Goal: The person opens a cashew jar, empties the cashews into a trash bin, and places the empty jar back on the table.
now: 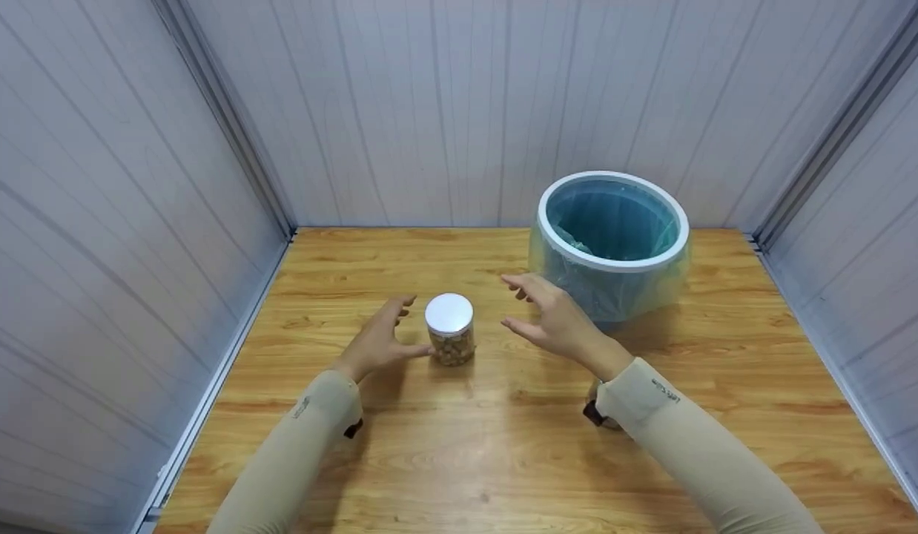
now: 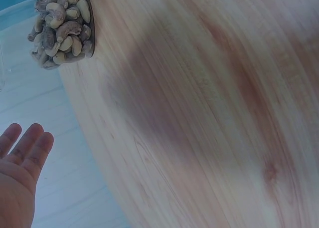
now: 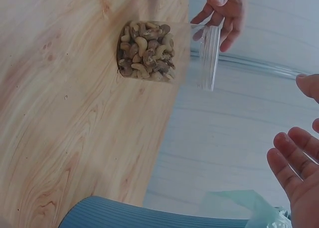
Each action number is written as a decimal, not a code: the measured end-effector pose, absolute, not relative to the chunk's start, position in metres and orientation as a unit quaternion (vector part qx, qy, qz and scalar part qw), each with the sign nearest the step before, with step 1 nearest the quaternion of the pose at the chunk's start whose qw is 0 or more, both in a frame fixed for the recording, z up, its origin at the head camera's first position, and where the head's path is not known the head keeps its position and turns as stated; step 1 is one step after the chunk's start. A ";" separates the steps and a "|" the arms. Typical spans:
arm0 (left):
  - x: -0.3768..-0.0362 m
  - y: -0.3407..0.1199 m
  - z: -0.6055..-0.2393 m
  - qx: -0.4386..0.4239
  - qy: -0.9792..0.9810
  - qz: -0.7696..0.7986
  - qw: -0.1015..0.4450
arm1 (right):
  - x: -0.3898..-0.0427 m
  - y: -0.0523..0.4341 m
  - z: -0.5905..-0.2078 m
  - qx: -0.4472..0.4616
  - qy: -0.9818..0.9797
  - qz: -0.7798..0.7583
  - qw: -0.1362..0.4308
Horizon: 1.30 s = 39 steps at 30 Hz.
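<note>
A clear jar of cashew nuts with a white lid stands upright on the wooden table. The nuts fill its lower part, as the right wrist view shows. Just left of the jar is my left hand, fingers relaxed and spread from the thumb. Its thumb tip reaches the jar's edge in the head view; I cannot tell whether it touches. My right hand hovers to the right of the jar, apart from it, thumb and fingers spread with nothing between them. Relaxed fingers of that hand show in the right wrist view.
A bin with a white rim and a greenish plastic liner stands at the back right, close behind my right hand. Pale panel walls enclose the table at the back and sides. Something small, partly hidden, lies beneath my right cuff.
</note>
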State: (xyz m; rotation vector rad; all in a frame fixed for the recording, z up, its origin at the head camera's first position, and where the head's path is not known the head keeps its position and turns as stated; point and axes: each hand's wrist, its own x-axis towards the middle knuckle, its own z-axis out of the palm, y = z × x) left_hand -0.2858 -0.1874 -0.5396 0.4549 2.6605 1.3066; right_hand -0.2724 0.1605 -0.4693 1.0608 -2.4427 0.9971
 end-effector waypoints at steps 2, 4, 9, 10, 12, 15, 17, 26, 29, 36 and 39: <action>-0.286 -0.187 -0.541 0.154 0.884 0.435 0.072 | -0.273 0.159 -0.470 0.368 -0.850 0.349 0.142; -0.286 -0.187 -0.542 0.153 0.884 0.436 0.072 | -0.274 0.158 -0.471 0.367 -0.850 0.351 0.137; -0.287 -0.185 -0.543 0.148 0.886 0.433 0.070 | -0.276 0.154 -0.475 0.371 -0.851 0.347 0.136; -0.287 -0.185 -0.543 0.149 0.886 0.433 0.069 | -0.277 0.154 -0.476 0.372 -0.850 0.346 0.137; -0.286 -0.184 -0.543 0.150 0.886 0.433 0.066 | -0.278 0.152 -0.477 0.374 -0.850 0.346 0.138; -0.286 -0.184 -0.543 0.153 0.883 0.438 0.067 | -0.279 0.149 -0.479 0.372 -0.850 0.347 0.138; -0.286 -0.184 -0.544 0.154 0.881 0.442 0.069 | -0.279 0.148 -0.481 0.369 -0.851 0.347 0.138; -0.286 -0.180 -0.543 0.145 0.880 0.446 0.075 | -0.280 0.141 -0.488 0.365 -0.852 0.352 0.131; -0.286 -0.180 -0.542 0.141 0.881 0.444 0.077 | -0.281 0.139 -0.490 0.364 -0.852 0.356 0.124; -0.288 -0.177 -0.541 0.143 0.881 0.444 0.075 | -0.283 0.135 -0.498 0.351 -0.858 0.354 0.124; -0.290 -0.176 -0.540 0.146 0.882 0.443 0.071 | -0.283 0.134 -0.499 0.342 -0.862 0.355 0.116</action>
